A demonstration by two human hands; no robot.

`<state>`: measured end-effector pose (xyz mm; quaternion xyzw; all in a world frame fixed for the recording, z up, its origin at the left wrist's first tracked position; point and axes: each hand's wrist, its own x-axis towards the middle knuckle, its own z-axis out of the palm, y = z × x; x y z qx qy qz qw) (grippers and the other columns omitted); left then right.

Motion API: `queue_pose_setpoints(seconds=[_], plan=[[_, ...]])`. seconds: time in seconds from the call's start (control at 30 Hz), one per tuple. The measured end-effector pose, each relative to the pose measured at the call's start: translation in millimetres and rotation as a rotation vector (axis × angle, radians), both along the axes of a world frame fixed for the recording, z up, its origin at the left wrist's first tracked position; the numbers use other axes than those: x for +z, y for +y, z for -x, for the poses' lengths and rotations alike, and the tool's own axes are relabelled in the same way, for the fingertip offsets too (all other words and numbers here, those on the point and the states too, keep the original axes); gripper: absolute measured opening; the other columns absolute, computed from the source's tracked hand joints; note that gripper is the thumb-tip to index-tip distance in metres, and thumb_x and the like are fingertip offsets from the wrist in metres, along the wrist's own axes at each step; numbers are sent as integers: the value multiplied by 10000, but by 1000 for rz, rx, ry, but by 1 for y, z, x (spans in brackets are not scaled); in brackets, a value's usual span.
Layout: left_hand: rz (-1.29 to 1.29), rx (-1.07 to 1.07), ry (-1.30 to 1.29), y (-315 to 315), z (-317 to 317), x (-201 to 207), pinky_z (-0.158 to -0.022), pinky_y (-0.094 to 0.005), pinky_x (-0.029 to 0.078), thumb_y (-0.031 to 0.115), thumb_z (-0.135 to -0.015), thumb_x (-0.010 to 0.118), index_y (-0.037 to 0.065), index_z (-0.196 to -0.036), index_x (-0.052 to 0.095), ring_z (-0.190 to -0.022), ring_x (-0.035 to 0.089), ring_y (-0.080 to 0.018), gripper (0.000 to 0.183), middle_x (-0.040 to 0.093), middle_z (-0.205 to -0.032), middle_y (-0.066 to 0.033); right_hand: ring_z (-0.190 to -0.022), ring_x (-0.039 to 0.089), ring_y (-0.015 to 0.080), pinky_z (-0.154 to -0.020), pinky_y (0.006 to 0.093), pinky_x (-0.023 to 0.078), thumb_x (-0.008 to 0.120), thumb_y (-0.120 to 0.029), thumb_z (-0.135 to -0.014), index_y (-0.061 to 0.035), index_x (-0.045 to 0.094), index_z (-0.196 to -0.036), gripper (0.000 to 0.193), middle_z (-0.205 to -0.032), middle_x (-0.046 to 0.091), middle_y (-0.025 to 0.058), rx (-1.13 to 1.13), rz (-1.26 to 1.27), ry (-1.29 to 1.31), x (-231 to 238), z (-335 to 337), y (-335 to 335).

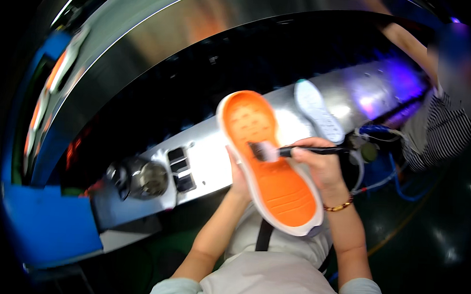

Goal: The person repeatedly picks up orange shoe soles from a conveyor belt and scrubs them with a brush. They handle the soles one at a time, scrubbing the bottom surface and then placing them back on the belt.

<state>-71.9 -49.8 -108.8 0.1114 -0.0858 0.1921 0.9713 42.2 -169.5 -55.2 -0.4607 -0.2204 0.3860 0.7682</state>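
In front of my body, tilted, is a shoe sole (284, 190) with an orange inner face and a white rim. My left hand (238, 171) grips its left edge, with part of the fingers hidden beneath it. A brush (311, 150) with a black handle is pinched in my right hand (320, 165). Its bristles touch or hover just over the orange face near the sole's middle; I cannot tell which. A beaded bracelet (339, 206) circles my right wrist.
A pale sole (318, 110) lies on the metal bench (213, 164). Left on the bench are a shiny metal container (150, 179) and black rectangular blocks (181, 169). Several orange-and-white soles (56, 74) stand far left. Another person's arm (414, 50) reaches in at right, near hoses (400, 181).
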Motion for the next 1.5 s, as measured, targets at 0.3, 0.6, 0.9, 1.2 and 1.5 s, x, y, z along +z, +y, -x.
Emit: queue_pose_setpoints(seconds=[0.3,0.6,0.9,1.2,1.5], plan=[[-133,-15,390,-6,-5,29,-882,-360,357,636,-763,125,76,-1237,263,-1061,417,-226,746,372,-1203,-104,-651,555,83,-607,172,438,611,-16,-684,22,592,-806,130,-744,599,73,-73,111,-330,32,-26,31],[-270,293,490,22,-9,23,-863,-335,367,605,-780,227,98,-1219,306,-1033,431,-207,675,412,-1176,-81,-707,580,177,-633,256,461,605,-48,-647,-22,604,-787,142,-755,595,98,49,156,-1076,19,20,7],[-184,145,402,6,-16,36,-919,-331,310,598,-790,184,119,-1250,251,-1098,377,-212,667,348,-1233,-68,-638,538,47,-559,158,432,610,-47,-704,18,604,-836,147,-723,606,45,83,130,-298,59,-22,6],[-42,164,298,11,-12,45,-899,-337,332,587,-789,244,127,-1246,267,-1087,386,-212,649,348,-1238,-76,-707,575,100,-658,208,458,626,-16,-673,14,597,-834,166,-788,613,90,335,-140,-380,51,-12,10],[-234,179,447,9,-6,57,-933,-359,285,630,-769,160,131,-1271,213,-1127,338,-228,710,293,-1273,-71,-768,578,165,-718,275,457,634,53,-625,48,593,-814,193,-814,605,149,400,-177,-428,54,-14,8]])
